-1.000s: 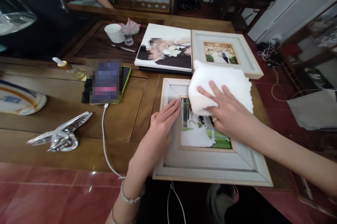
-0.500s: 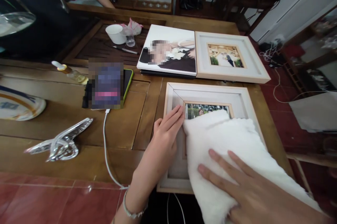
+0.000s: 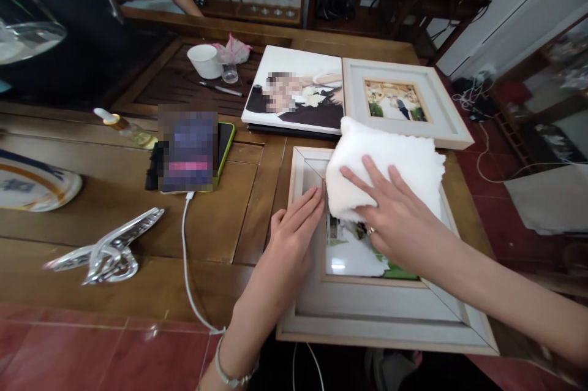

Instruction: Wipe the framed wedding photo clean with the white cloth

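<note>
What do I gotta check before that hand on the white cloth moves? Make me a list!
1. Right hand on the white cloth, fingers spread: ok.
2. Left hand against the left side of the near frame: ok.
3. Whole photo in view: not ok, the cloth and right hand cover part of it.
4. Cloth not touching the far frame: cannot tell, they overlap in this view.
5. Silver object apart from the near frame: ok.

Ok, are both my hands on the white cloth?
No, only your right hand is on the white cloth; your left hand rests on the picture frame.
</note>
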{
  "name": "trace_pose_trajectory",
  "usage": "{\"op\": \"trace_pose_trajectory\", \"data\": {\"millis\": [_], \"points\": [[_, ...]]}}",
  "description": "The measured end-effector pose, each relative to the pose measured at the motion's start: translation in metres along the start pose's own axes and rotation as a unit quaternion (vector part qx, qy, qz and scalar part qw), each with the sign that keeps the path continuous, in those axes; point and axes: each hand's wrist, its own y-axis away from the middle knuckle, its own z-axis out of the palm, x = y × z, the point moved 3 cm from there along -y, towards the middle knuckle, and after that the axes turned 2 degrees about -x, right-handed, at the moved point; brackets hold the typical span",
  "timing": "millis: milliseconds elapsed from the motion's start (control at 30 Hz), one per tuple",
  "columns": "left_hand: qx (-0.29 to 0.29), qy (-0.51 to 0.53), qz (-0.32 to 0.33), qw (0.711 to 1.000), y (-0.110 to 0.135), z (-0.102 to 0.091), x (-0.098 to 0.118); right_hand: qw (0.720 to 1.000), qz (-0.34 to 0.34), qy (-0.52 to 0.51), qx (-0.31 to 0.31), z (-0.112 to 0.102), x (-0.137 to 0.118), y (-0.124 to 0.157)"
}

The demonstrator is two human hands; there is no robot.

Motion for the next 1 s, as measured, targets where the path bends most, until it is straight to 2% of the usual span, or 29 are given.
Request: {"op": "trace_pose_trajectory", "data": {"millis": [100,167,300,367,433,533,633,800,900,1000], "points": [[0.003,0.009,-0.003,1.0,0.0,0.0,-0.002,1.0,-0.013,0.011,-0.01,0.003,-0.008,-0.006],[0.007,0.014,-0.003,1.0,0.0,-0.001,-0.002,1.0,-0.024,0.001,-0.005,0.005,-0.022,0.002],[0.019,0.015,-0.015,1.0,0.001,-0.001,-0.001,0.997,-0.04,-0.054,0.023,-0.001,-0.057,0.042],[0.02,0.018,-0.017,0.999,0.0,-0.002,0.0,0.994,-0.075,-0.082,0.001,-0.009,-0.071,0.064],[0.019,0.017,-0.014,1.0,0.0,-0.003,0.0,0.989,-0.106,-0.102,-0.02,-0.019,-0.077,0.079],[0.012,0.011,-0.002,1.0,-0.002,-0.004,-0.001,0.987,-0.104,-0.121,-0.032,-0.025,-0.068,0.084],[0.009,0.008,0.003,1.0,-0.005,-0.005,-0.003,0.989,-0.061,-0.126,-0.04,-0.016,-0.044,0.069],[0.009,0.002,0.001,1.0,-0.007,-0.006,-0.008,0.997,0.025,-0.067,-0.041,0.001,-0.006,0.018],[0.046,0.018,0.027,0.998,-0.008,-0.009,-0.01,0.996,0.06,-0.046,-0.044,0.001,-0.004,-0.015],[0.113,0.042,0.036,0.992,-0.01,-0.012,-0.014,0.997,0.026,-0.041,-0.061,-0.001,-0.024,-0.037]]}}
